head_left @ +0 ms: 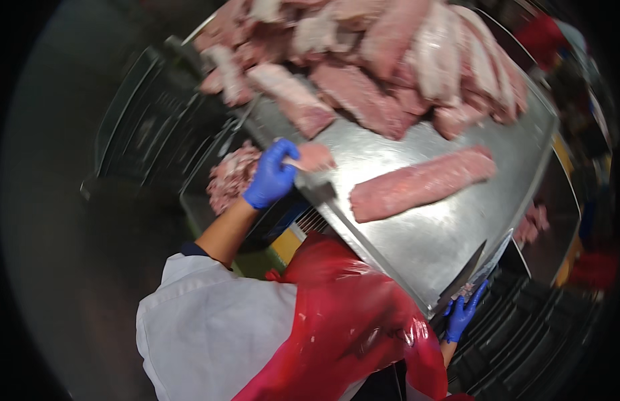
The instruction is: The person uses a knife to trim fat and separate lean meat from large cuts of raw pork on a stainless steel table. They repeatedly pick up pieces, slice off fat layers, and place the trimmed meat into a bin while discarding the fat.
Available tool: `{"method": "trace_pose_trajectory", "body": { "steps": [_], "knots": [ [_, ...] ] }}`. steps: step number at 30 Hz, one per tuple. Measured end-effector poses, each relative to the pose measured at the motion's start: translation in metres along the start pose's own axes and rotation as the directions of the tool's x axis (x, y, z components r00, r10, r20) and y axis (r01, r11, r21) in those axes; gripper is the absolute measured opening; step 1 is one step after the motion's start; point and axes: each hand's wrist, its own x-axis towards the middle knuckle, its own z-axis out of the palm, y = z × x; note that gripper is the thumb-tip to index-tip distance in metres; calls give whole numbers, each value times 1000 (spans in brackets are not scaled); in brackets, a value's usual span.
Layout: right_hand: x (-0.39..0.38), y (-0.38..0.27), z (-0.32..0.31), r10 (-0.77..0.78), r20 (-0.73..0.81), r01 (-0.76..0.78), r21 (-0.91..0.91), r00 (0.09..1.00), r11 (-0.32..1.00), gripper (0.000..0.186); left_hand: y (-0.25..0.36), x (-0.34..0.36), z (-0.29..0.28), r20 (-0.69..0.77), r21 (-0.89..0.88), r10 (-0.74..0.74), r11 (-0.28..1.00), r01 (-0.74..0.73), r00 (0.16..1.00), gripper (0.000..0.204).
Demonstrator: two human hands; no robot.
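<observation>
My left hand (270, 174), in a blue glove, pinches a pale pink piece of meat (313, 157) at the tray's left edge, beside a bin of meat trimmings (226, 177). A long, trimmed meat loin (420, 184) lies on the steel tray (410, 247). Larger cuts (357, 93) are piled across the tray's far part. My right hand (461, 315), also gloved in blue, is at the tray's near right corner, closed on a knife (474, 264) whose handle is partly hidden.
Dark stacked crates (143, 120) stand to the left, more (524, 327) at lower right. Another steel surface (560, 234) with pink meat pieces (530, 224) is at the right. My red apron (343, 321) is close to the tray's near edge.
</observation>
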Motion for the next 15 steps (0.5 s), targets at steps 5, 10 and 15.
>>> {"method": "trace_pose_trajectory", "body": {
  "steps": [5, 10, 15],
  "knots": [
    [33, -24, 84, 81, 242, -93, 39, 967, 995, 80, -115, -83, -194, -408, 488, -25, 839, 241, 913, 14],
    [36, -20, 125, 88, 247, -66, -99, 965, 993, 74, -162, -106, -172, -232, 815, -548, 342, 468, 804, 59],
    [23, -38, 142, 88, 254, -64, -101, 963, 993, 74, -93, -34, 67, 300, 331, -19, 940, -86, 954, 75]
  ]
}}
